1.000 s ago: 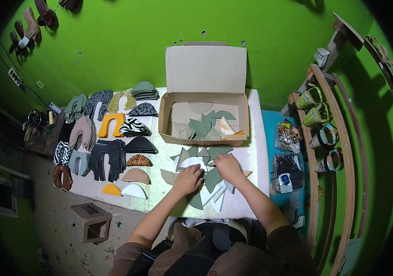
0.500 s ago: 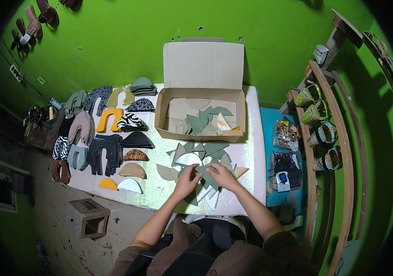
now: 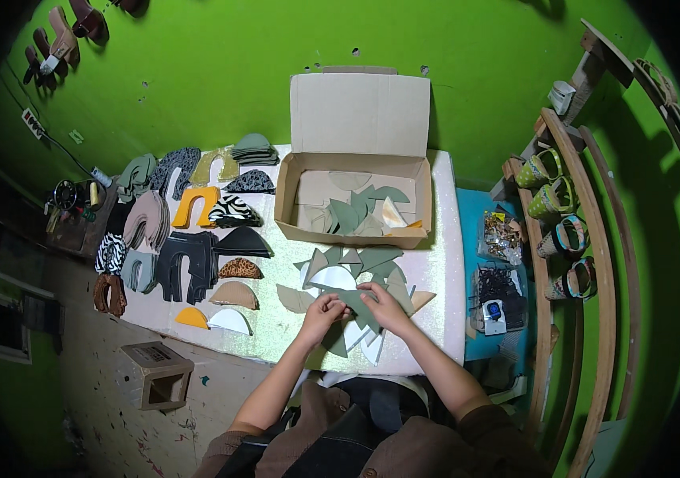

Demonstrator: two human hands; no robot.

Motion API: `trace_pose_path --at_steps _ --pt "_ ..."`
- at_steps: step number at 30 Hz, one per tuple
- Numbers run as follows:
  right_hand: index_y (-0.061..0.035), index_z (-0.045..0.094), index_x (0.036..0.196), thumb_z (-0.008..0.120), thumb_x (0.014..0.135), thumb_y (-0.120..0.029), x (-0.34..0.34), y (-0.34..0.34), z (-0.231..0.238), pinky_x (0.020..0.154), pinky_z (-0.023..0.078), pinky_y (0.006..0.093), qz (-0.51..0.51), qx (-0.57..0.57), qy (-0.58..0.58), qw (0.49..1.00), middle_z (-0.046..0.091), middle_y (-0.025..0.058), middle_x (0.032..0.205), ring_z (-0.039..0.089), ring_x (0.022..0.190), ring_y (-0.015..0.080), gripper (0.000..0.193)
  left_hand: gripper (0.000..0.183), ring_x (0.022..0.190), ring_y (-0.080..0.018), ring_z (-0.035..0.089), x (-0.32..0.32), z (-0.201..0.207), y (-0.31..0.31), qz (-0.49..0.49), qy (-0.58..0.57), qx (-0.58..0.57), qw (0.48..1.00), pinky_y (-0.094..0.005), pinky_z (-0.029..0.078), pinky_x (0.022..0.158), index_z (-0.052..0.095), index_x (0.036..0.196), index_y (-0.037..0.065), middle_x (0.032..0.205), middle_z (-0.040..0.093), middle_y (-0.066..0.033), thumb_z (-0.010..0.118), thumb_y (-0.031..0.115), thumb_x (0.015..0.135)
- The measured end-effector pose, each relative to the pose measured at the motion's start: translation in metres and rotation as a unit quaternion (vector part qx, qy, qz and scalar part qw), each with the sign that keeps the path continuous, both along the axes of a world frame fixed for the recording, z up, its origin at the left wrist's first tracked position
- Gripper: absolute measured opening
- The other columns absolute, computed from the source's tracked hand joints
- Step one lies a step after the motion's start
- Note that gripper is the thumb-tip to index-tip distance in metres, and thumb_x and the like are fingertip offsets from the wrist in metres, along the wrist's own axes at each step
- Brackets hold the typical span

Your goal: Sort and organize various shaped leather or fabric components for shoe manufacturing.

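Between my two hands is a flat grey-green cut piece (image 3: 351,299) of leather-like material. My left hand (image 3: 322,317) pinches its left edge, and the fingers of my right hand (image 3: 383,307) are closed on its right side. Below and around them lies a loose heap of cut pieces in green (image 3: 377,258), beige (image 3: 295,299) and white (image 3: 332,277), many of them half-round or pointed. Just beyond the heap stands an open cardboard box (image 3: 349,238) with its lid up, holding more green, beige and a few orange-and-white pieces.
Left on the table are sorted stacks: black arches (image 3: 181,267), yellow arches (image 3: 194,207), pink arches (image 3: 147,219), zebra-print and leopard-print half-rounds (image 3: 240,268). At right, a teal surface (image 3: 475,199) carries bagged small parts beside a wooden rack (image 3: 607,319) with sandals. A carton (image 3: 157,374) sits on the floor.
The green piece has been raised and turned somewhat between my fingers, showing more of its face. My hands stay over the heap, and the whole view has shifted slightly.
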State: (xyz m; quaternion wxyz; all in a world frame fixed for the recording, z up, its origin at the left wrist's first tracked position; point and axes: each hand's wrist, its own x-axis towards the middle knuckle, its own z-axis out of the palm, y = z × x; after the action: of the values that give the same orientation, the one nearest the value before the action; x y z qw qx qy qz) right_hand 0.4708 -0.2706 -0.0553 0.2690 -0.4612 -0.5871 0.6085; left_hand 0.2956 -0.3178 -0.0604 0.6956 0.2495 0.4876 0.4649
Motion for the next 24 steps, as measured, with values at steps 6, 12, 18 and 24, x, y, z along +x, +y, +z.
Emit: trace_pose_path --at_steps 6,12,18,24 --pt "-0.0043 0.051 0.112 0.060 0.081 -0.013 -0.002 -0.011 0.000 0.076 0.047 0.0330 -0.013 0.181 -0.134 0.974 0.053 0.0128 0.101 0.058 0.086 0.0246 0.033 0.028 0.084 -0.0116 0.059 0.003 -0.002 0.000 0.005 0.028 0.018 0.999 -0.0240 0.049 0.079 0.050 0.113 -0.004 0.092 0.060 -0.0067 0.054 0.009 0.089" --pt "-0.0039 0.054 0.105 0.062 0.080 -0.013 -0.008 -0.014 0.006 0.071 0.048 0.0321 -0.055 0.206 -0.155 0.965 0.053 0.0114 0.099 0.058 0.081 0.0227 0.027 0.028 0.089 -0.0105 0.058 0.011 0.005 0.001 -0.016 0.093 0.045 0.995 -0.0232 0.046 0.081 0.055 0.112 -0.004 0.098 0.061 -0.0078 0.055 0.013 0.089" --pt "-0.0037 0.053 0.109 0.061 0.082 -0.017 -0.006 -0.016 -0.006 0.071 0.048 0.0309 0.021 0.141 -0.171 0.975 0.055 0.0114 0.099 0.059 0.081 0.0210 0.031 0.032 0.086 -0.0128 0.057 0.008 -0.030 0.003 0.027 0.213 0.060 0.975 -0.0248 0.047 0.078 0.047 0.116 -0.003 0.094 0.059 -0.0078 0.053 0.013 0.090" --pt "-0.0050 0.047 0.118 0.066 0.075 -0.022 -0.025 -0.026 0.004 0.077 0.047 0.0346 0.027 0.249 -0.296 0.922 0.051 0.0143 0.104 0.055 0.093 0.0277 0.049 0.034 0.088 -0.0171 0.056 0.008 -0.039 0.000 0.046 0.220 0.047 0.973 -0.0266 0.047 0.076 0.043 0.117 -0.004 0.104 0.054 -0.0138 0.052 0.009 0.087"
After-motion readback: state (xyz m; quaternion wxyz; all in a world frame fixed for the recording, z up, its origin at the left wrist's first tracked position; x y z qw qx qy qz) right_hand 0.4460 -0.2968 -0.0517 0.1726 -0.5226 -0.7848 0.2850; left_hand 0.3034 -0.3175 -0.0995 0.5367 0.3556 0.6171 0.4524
